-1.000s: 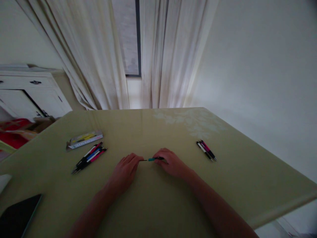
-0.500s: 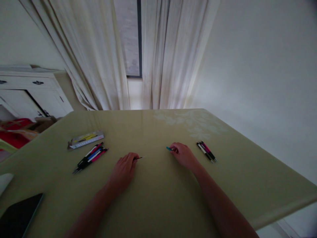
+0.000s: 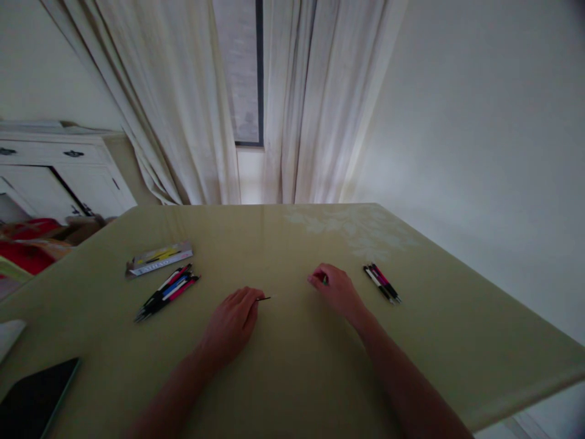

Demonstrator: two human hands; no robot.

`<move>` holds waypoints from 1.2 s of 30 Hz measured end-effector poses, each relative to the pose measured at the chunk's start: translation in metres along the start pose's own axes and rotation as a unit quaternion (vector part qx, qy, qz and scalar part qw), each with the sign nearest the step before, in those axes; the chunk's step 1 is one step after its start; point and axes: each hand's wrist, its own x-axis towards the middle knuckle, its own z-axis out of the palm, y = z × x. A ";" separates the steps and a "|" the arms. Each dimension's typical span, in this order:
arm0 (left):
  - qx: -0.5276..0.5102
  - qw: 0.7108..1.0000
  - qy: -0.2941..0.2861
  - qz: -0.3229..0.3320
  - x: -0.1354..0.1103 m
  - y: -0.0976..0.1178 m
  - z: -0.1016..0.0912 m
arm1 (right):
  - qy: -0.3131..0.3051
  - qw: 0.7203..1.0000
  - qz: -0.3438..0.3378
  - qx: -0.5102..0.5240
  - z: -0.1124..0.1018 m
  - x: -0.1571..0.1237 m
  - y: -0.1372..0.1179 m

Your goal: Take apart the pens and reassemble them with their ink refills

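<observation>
My left hand (image 3: 234,317) is closed low over the table, left of the middle. From its fingertips a thin dark pen refill (image 3: 264,299) points to the right; the rest of it is hidden in the hand. My right hand (image 3: 336,286) is closed in a pinch, farther right and slightly farther from me. Between its fingers shows a bit of a small green piece (image 3: 325,280), mostly covered, so its kind cannot be made out. The two hands are apart. Beyond my right hand lie a few pens (image 3: 382,283) side by side, white-and-black and pink-and-black.
At the left lies a bunch of several pens (image 3: 167,294), with a pen box (image 3: 159,258) behind it. A dark tablet-like device (image 3: 39,396) and a white object (image 3: 10,336) sit at the near left. The table (image 3: 283,378) meets a wall on the right.
My left hand has shifted slightly right and nearer to me with the refill. In my right hand the teal-green piece no longer sticks out to the left; the fingers now cover most of it.
</observation>
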 end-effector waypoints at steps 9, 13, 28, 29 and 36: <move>0.020 0.997 -0.010 0.073 -0.002 0.013 -0.004 | -0.155 0.969 -0.138 0.131 0.032 -0.024 -0.059; 0.022 0.997 -0.013 0.079 -0.003 0.007 0.002 | -0.150 0.971 -0.141 0.122 0.028 -0.021 -0.053; 0.007 1.000 0.005 0.020 -0.001 -0.002 0.001 | -0.094 0.979 -0.099 0.150 0.014 -0.009 -0.030; 0.003 1.000 0.006 0.019 -0.001 -0.002 0.001 | -0.090 0.978 -0.094 0.161 0.014 -0.009 -0.030; -0.019 0.999 0.022 0.031 -0.002 -0.001 0.002 | -0.104 0.972 -0.077 0.196 0.021 -0.011 -0.032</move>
